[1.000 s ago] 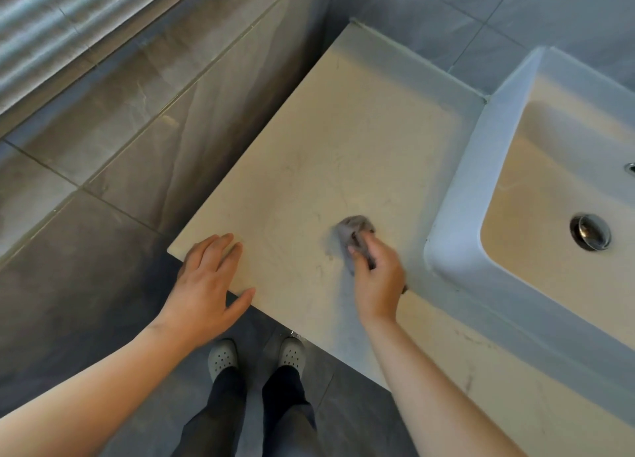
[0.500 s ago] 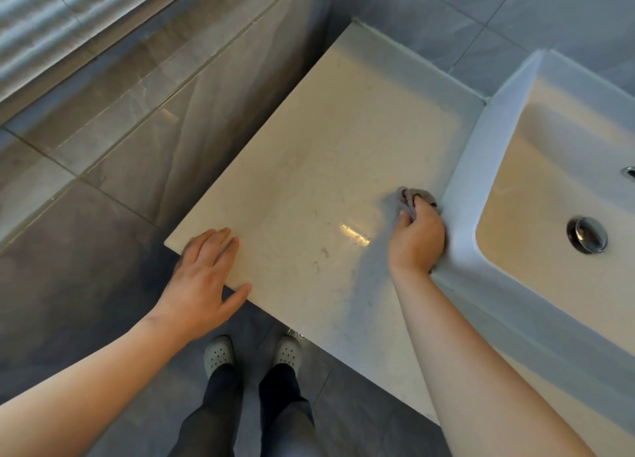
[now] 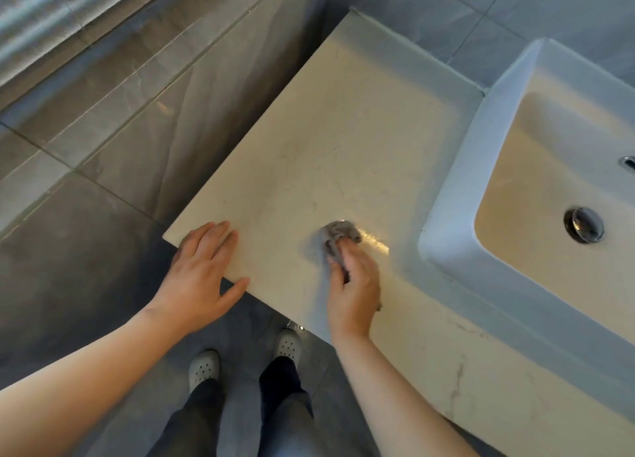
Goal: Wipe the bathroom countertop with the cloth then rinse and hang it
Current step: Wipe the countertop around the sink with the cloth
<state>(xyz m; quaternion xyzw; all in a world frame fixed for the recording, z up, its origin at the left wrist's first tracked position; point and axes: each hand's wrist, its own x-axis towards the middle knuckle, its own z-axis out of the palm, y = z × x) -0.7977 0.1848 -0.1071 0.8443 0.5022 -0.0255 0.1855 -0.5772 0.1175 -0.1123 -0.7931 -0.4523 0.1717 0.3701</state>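
right hand wipes with a bunched cloth, left hand braces at the corner

the right hand (image 3: 354,284) has its fingers curled tightly round a small grey cloth (image 3: 338,233), closed far enough that only a crumpled wad shows beyond the fingertips. it presses that wad down on the pale countertop (image 3: 326,130), near the front edge and well apart from the white sink (image 3: 457,188) to the right. the left hand (image 3: 202,271) holds nothing: its fingers lie straight and close together, flat on the near left corner of the countertop, with the thumb spread out along the front edge.

the cloth is bunched, not spread. its visible length runs from under the palm out past the fingertips, pointing away from the person toward the back wall. a bright streak of reflected light lies on the surface just to its right.
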